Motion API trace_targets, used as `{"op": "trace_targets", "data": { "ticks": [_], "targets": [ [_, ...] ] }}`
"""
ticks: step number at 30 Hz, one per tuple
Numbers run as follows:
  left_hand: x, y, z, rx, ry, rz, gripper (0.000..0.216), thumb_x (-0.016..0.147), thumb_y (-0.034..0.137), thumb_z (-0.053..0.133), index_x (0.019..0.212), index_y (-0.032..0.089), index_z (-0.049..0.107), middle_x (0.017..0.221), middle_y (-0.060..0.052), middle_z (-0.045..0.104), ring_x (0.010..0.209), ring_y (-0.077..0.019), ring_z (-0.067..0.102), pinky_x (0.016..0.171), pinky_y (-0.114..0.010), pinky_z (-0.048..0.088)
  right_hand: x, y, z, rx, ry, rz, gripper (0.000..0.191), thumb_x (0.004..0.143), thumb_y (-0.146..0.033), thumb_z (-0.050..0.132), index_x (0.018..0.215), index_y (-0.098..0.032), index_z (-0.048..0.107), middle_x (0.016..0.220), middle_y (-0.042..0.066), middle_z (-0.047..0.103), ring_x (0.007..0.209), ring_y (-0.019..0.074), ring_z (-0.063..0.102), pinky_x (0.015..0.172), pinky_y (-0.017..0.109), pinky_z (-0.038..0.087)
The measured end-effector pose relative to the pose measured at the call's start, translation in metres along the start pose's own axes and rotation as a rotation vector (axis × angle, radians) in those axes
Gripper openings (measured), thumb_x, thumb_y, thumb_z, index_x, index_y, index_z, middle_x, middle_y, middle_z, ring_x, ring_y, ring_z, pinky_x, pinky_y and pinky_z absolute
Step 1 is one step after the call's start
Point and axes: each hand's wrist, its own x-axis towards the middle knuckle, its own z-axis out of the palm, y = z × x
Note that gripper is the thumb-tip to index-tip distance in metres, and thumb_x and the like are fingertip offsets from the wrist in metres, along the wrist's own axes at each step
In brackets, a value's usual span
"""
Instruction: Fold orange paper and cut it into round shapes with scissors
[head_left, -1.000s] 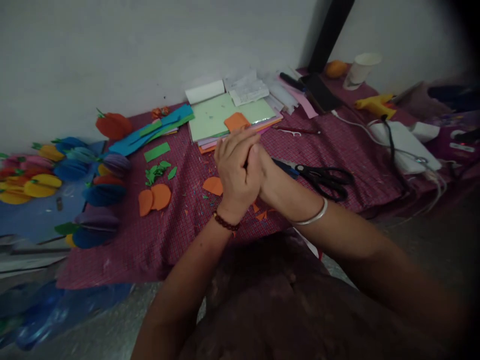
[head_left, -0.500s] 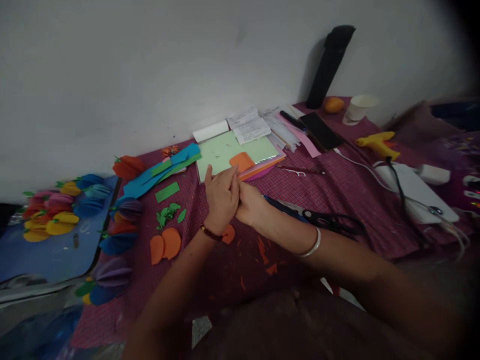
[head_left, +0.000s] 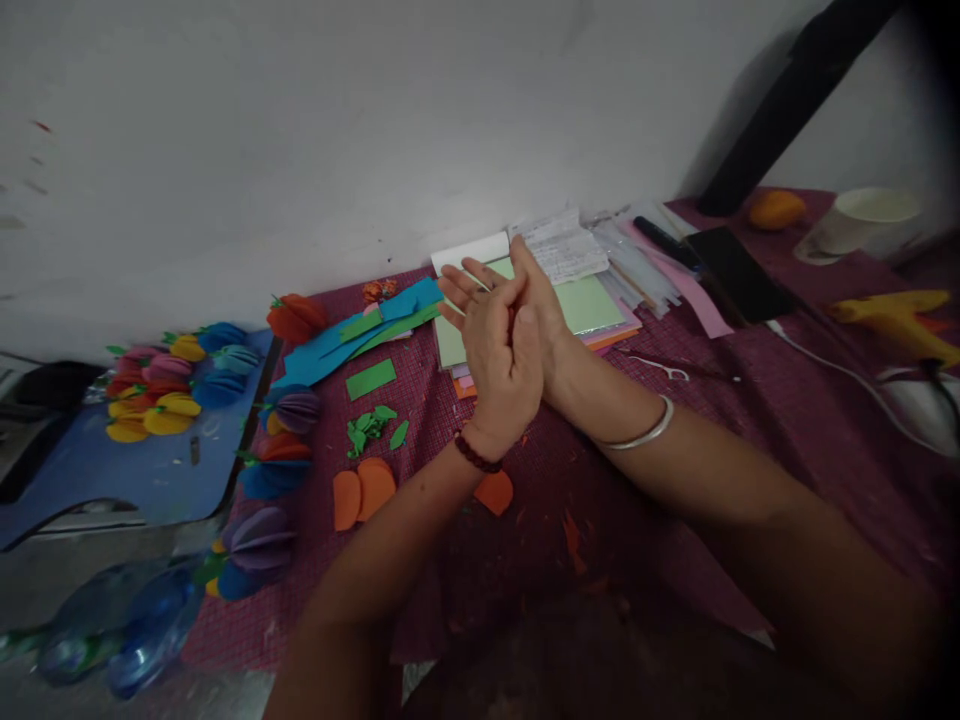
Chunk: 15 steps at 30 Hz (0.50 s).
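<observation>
Palm to palm, my left hand (head_left: 501, 365) and my right hand (head_left: 546, 315) press together above the table, fingers stretched out and nothing visible between them. Behind them, the light green sheet (head_left: 592, 305) on a paper stack is partly hidden. One orange paper piece (head_left: 495, 492) lies below my left wrist. To the left are rounded orange paper pieces (head_left: 375, 488), small green paper leaves (head_left: 367, 428), a green paper rectangle (head_left: 370, 379) and blue paper strips (head_left: 319, 355).
Folded-paper fruits (head_left: 172, 410) sit on a blue board (head_left: 142, 490) at left, with plastic bottles (head_left: 154, 620) below. At right are a phone (head_left: 739, 275), a white dental pick (head_left: 664, 368), a yellow glue gun (head_left: 892, 315), a paper cup (head_left: 855, 225) and an orange fruit (head_left: 777, 210).
Both hands have risen together, and the fingers are now stretched upward rather than folded over each other. The view has turned left, so the table things appear farther right.
</observation>
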Motion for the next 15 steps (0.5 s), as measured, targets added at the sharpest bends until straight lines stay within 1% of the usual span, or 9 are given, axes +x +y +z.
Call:
{"op": "trace_targets", "data": {
  "ticks": [2, 3, 5, 7, 9, 11, 13, 15],
  "targets": [
    [0.004, -0.003, -0.005, 0.053, -0.055, 0.01, 0.047, 0.101, 0.039, 0.011, 0.125, 0.029, 0.05, 0.137, -0.004, 0.052, 0.136, -0.0212, 0.042, 0.109, -0.047, 0.038, 0.005, -0.012, 0.002, 0.383, 0.022, 0.051, 0.056, 0.094, -0.052, 0.002, 0.109, -0.022, 0.047, 0.105, 0.009, 0.065, 0.107, 0.019, 0.059, 0.088, 0.04, 0.049],
    [0.006, -0.005, -0.008, 0.078, -0.088, 0.01, 0.049, 0.101, 0.039, 0.01, 0.12, 0.028, 0.053, 0.135, -0.004, 0.053, 0.135, -0.0216, 0.043, 0.107, -0.048, 0.039, 0.005, -0.018, 0.004, 0.551, 0.034, 0.079, 0.053, 0.095, -0.051, 0.004, 0.104, -0.022, 0.048, 0.103, 0.008, 0.065, 0.106, 0.0176, 0.059, 0.089, 0.038, 0.048],
    [0.012, -0.01, -0.014, 0.11, -0.146, -0.012, 0.051, 0.101, 0.04, 0.009, 0.11, 0.026, 0.057, 0.127, -0.003, 0.058, 0.129, -0.0224, 0.049, 0.102, -0.05, 0.043, 0.004, -0.027, 0.01, 0.727, 0.049, 0.129, 0.049, 0.097, -0.049, 0.009, 0.095, -0.022, 0.05, 0.096, 0.006, 0.064, 0.101, 0.0156, 0.059, 0.089, 0.035, 0.048],
    [0.018, -0.014, -0.018, 0.11, -0.184, -0.058, 0.051, 0.101, 0.044, 0.013, 0.098, 0.025, 0.059, 0.111, -0.002, 0.063, 0.118, -0.0226, 0.057, 0.095, -0.048, 0.049, 0.002, -0.03, 0.015, 0.8, 0.06, 0.184, 0.045, 0.097, -0.051, 0.017, 0.089, -0.021, 0.05, 0.09, 0.004, 0.063, 0.095, 0.0153, 0.06, 0.088, 0.033, 0.049],
    [0.026, -0.018, -0.019, 0.096, -0.209, -0.099, 0.05, 0.1, 0.048, 0.017, 0.088, 0.023, 0.059, 0.093, -0.002, 0.064, 0.104, -0.0217, 0.063, 0.085, -0.045, 0.053, 0.0, -0.026, 0.019, 0.788, 0.053, 0.235, 0.041, 0.096, -0.051, 0.025, 0.086, -0.021, 0.05, 0.085, 0.004, 0.062, 0.088, 0.0158, 0.061, 0.084, 0.032, 0.051],
    [0.037, -0.028, -0.02, 0.085, -0.212, -0.134, 0.051, 0.1, 0.049, 0.018, 0.08, 0.022, 0.056, 0.081, -0.002, 0.062, 0.093, -0.0202, 0.064, 0.077, -0.041, 0.053, -0.001, -0.019, 0.019, 0.665, 0.037, 0.264, 0.036, 0.095, -0.047, 0.028, 0.084, -0.02, 0.049, 0.081, 0.005, 0.061, 0.084, 0.0168, 0.061, 0.08, 0.033, 0.052],
    [0.053, -0.047, -0.023, 0.092, -0.16, -0.153, 0.048, 0.101, 0.046, 0.018, 0.077, 0.022, 0.053, 0.078, -0.002, 0.06, 0.087, -0.0183, 0.063, 0.075, -0.039, 0.051, -0.002, -0.01, 0.014, 0.454, 0.003, 0.262, 0.031, 0.095, -0.041, 0.03, 0.083, -0.02, 0.049, 0.078, 0.007, 0.062, 0.083, 0.0184, 0.061, 0.077, 0.034, 0.052],
    [0.074, -0.079, -0.032, 0.123, -0.052, -0.129, 0.04, 0.101, 0.039, 0.022, 0.081, 0.023, 0.052, 0.083, -0.002, 0.06, 0.088, -0.0166, 0.06, 0.08, -0.039, 0.048, -0.002, -0.003, 0.002, 0.257, -0.008, 0.247, 0.024, 0.093, -0.035, 0.036, 0.084, -0.019, 0.051, 0.08, 0.008, 0.063, 0.084, 0.0189, 0.061, 0.076, 0.034, 0.052]
  ]
}}
